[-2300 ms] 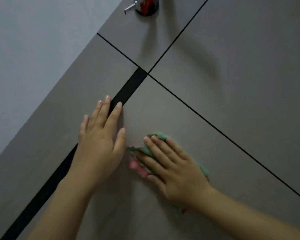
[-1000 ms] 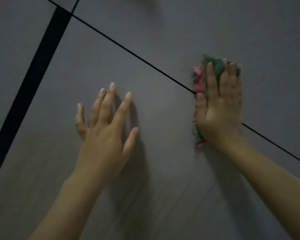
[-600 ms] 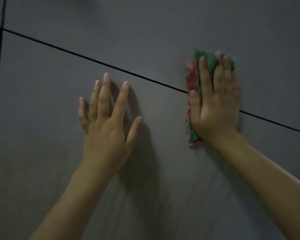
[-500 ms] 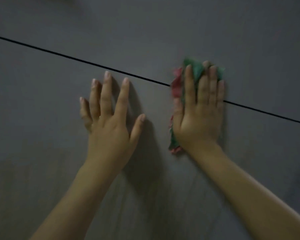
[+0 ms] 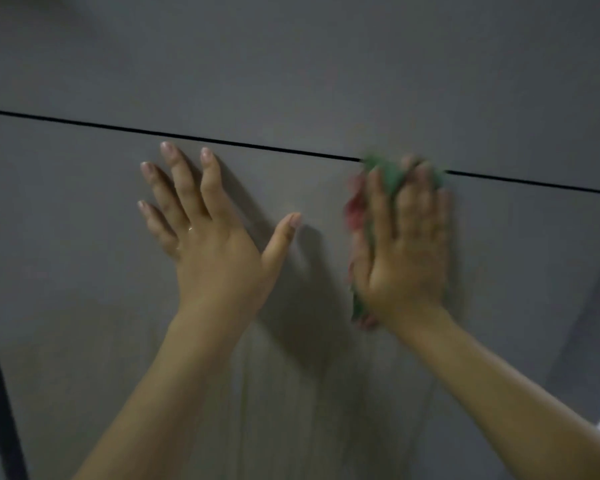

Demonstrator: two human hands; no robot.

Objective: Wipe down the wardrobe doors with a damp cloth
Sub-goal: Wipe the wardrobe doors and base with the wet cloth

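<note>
Mid-wipe: your right hand [image 5: 407, 244], fingers straight, presses green-pink cloth [image 5: 385, 174] flat on grey wardrobe door [image 5: 84, 306], at thin door seam [image 5: 222, 142]. Your left hand [image 5: 215, 237] braces beside, fingers spread, holding nothing. Next: sweep unwiped panel, keep pressure even.

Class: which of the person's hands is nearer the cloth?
Right. The right hand presses flat on the green and pink cloth; the left hand lies spread on the wardrobe door beside it.
</note>
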